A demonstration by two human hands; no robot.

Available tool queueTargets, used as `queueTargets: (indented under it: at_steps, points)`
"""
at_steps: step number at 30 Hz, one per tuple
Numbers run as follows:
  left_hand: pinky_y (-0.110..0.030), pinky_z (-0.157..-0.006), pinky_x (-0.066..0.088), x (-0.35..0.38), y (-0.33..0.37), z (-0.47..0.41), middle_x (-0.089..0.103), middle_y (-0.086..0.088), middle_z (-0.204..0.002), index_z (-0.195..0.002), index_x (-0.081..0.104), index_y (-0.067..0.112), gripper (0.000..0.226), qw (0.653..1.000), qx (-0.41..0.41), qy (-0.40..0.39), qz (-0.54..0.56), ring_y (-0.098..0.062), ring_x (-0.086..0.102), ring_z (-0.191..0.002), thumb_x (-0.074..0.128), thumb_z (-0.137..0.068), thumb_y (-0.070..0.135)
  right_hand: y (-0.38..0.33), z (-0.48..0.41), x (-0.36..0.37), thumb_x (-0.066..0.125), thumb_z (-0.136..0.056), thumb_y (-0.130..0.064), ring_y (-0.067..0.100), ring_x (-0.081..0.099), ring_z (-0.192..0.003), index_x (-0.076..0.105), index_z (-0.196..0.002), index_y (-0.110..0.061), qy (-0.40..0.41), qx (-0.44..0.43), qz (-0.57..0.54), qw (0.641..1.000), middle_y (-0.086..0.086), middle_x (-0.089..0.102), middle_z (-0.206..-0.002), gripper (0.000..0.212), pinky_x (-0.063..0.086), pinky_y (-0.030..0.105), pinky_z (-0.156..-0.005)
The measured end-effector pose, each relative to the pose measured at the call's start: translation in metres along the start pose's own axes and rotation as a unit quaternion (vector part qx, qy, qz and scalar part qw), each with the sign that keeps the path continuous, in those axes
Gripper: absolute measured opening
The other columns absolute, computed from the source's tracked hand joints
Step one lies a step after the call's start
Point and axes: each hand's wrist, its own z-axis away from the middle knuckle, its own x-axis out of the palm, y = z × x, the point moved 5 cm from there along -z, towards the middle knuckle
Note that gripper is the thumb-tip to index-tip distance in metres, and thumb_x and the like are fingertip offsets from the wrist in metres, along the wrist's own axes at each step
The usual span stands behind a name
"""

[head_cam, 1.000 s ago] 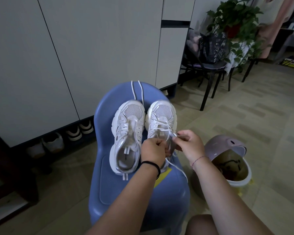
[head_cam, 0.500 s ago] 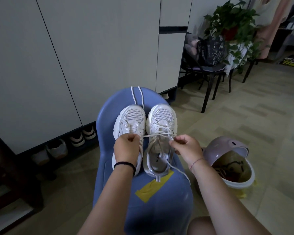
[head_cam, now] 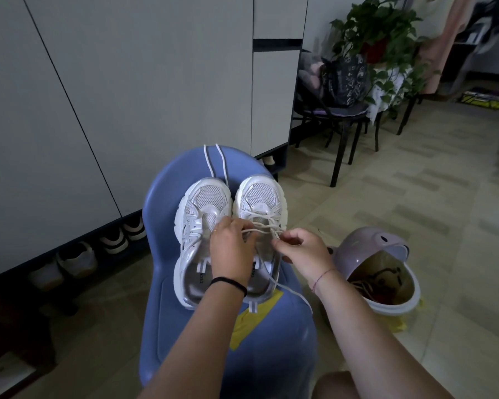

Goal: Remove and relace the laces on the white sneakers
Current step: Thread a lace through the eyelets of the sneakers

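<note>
- Blue plastic chair (head_cam: 167,214) serves as the work surface; white sneakers (head_cam: 211,197) stand side by side on its seat, toes to the backrest.
- Left hand (head_cam: 231,249) and right hand (head_cam: 303,251) each pinch the lace (head_cam: 264,226) threaded through the right-side shoe.
- A loose lace (head_cam: 212,162) hangs over the backrest's edge.
- Grey cabinet doors (head_cam: 127,96) close the left; tiled floor (head_cam: 415,203) lies open to the right, a pink bin (head_cam: 357,249) just beside the chair.

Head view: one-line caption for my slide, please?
Relacing: left hand and right hand pinch the lace on one white sneaker; its unlaced twin sits alongside on a blue chair.
</note>
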Motion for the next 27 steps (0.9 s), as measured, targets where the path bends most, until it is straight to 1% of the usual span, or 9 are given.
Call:
queueTargets:
  at_steps: [4,9,12,15,17,20,23,25,27]
  points:
    - [-0.029,-0.075,0.046,-0.004,0.003,0.001,0.065,-0.002,-0.093,-0.085,0.074,0.011,0.006,0.999,-0.016,0.032,0.008,-0.020,0.061,-0.085,0.070,-0.086,0.016,-0.002,0.000,0.000,0.075,-0.080,-0.018,0.013,0.064,-0.079,0.066,-0.081,-0.021,0.000,0.005,0.000,1.000,-0.003,0.068,-0.081,0.010,0.057,0.038,-0.085]
    - [-0.026,-0.069,0.040,-0.024,-0.007,0.003,0.065,-0.001,-0.090,-0.083,0.074,0.010,0.008,0.993,-0.066,0.074,0.062,-0.019,0.059,-0.081,0.068,-0.087,0.016,-0.002,0.001,0.000,0.077,-0.079,-0.020,0.020,0.067,-0.085,0.069,-0.082,-0.018,-0.003,0.014,-0.001,1.000,0.001,0.070,-0.082,0.009,0.056,0.041,-0.087]
    - [-0.026,-0.070,0.043,-0.050,-0.027,-0.001,0.071,-0.005,-0.094,-0.087,0.075,0.012,0.008,0.973,-0.141,0.148,0.112,-0.020,0.064,-0.084,0.069,-0.087,0.017,-0.002,0.003,0.000,0.078,-0.077,-0.021,0.020,0.068,-0.081,0.071,-0.083,-0.015,-0.004,0.018,-0.006,1.000,0.001,0.070,-0.080,0.012,0.057,0.042,-0.086]
    - [-0.028,-0.078,0.045,-0.057,-0.044,-0.003,0.072,-0.005,-0.098,-0.091,0.075,0.015,0.012,0.968,-0.186,0.139,0.096,-0.020,0.063,-0.089,0.069,-0.087,0.024,-0.004,0.005,0.000,0.078,-0.077,-0.019,0.017,0.065,-0.076,0.071,-0.084,-0.014,-0.009,0.019,-0.011,1.000,0.000,0.069,-0.077,0.011,0.057,0.042,-0.086]
    - [-0.040,-0.093,0.044,-0.051,-0.040,-0.004,0.069,-0.004,-0.108,-0.101,0.072,0.017,0.018,0.980,-0.172,0.086,0.044,-0.028,0.058,-0.106,0.070,-0.086,0.028,-0.004,0.005,0.000,0.077,-0.078,-0.019,0.017,0.065,-0.077,0.070,-0.083,-0.015,-0.010,0.019,-0.012,1.000,0.000,0.069,-0.077,0.010,0.056,0.043,-0.087]
    - [-0.040,-0.102,0.030,-0.033,-0.019,-0.002,0.059,0.005,-0.124,-0.122,0.061,0.024,0.042,0.996,-0.082,0.012,-0.018,-0.025,0.044,-0.122,0.072,-0.083,0.038,-0.004,0.005,0.001,0.077,-0.078,-0.019,0.017,0.065,-0.080,0.069,-0.080,-0.019,-0.005,0.018,-0.014,1.000,-0.001,0.068,-0.079,0.009,0.056,0.043,-0.088]
    - [-0.039,-0.100,0.032,-0.015,-0.001,-0.001,0.063,0.004,-0.115,-0.113,0.067,0.025,0.034,0.999,0.007,-0.015,-0.047,-0.022,0.049,-0.115,0.072,-0.082,0.038,-0.003,0.005,0.001,0.076,-0.079,-0.018,0.015,0.065,-0.082,0.067,-0.082,-0.020,-0.005,0.017,-0.014,1.000,-0.002,0.068,-0.082,0.009,0.056,0.041,-0.089]
    - [-0.042,-0.102,0.032,-0.005,0.001,-0.001,0.065,0.002,-0.108,-0.108,0.069,0.022,0.028,0.998,0.027,-0.020,-0.061,-0.024,0.054,-0.108,0.073,-0.082,0.033,-0.003,0.005,0.001,0.075,-0.079,-0.018,0.015,0.065,-0.081,0.068,-0.083,-0.020,-0.006,0.019,-0.016,1.000,-0.003,0.068,-0.082,0.008,0.056,0.041,-0.089]
    - [-0.038,-0.099,0.032,0.003,0.001,-0.002,0.064,-0.001,-0.105,-0.103,0.071,0.019,0.022,0.997,0.040,-0.017,-0.066,-0.025,0.055,-0.104,0.073,-0.082,0.027,-0.002,0.004,0.000,0.075,-0.080,-0.018,0.015,0.065,-0.082,0.068,-0.085,-0.019,-0.009,0.021,-0.015,1.000,-0.002,0.069,-0.083,0.008,0.056,0.040,-0.089]
